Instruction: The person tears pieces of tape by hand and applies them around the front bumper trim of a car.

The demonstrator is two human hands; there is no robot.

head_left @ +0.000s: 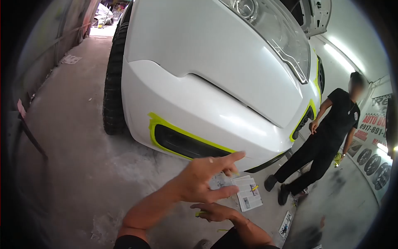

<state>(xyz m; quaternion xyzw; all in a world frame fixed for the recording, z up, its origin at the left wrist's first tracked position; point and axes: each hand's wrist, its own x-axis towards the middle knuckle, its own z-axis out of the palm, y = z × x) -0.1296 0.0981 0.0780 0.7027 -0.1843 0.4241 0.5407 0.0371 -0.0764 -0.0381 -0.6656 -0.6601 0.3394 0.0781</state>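
Note:
A white car's bumper (199, 114) fills the upper middle of the head view. Yellow-green masking tape (154, 126) edges its dark lower vent (182, 142). My left hand (207, 176) is raised in front of the right end of that vent, fingers and thumb spread apart; I see nothing clearly held in it. Lower down, my right hand (217, 211) reaches in from the right, its fingers closed on a small yellow-green tape piece (200, 214). Parts of the right hand's fingers are hidden.
Newspaper sheets (248, 194) and a licence plate (285, 224) lie on the concrete floor (78, 166). A person (329, 133) in black stands at the right, holding something yellow-green. A tyre (112, 91) shows at the car's left; a wall banner (375, 128) hangs far right.

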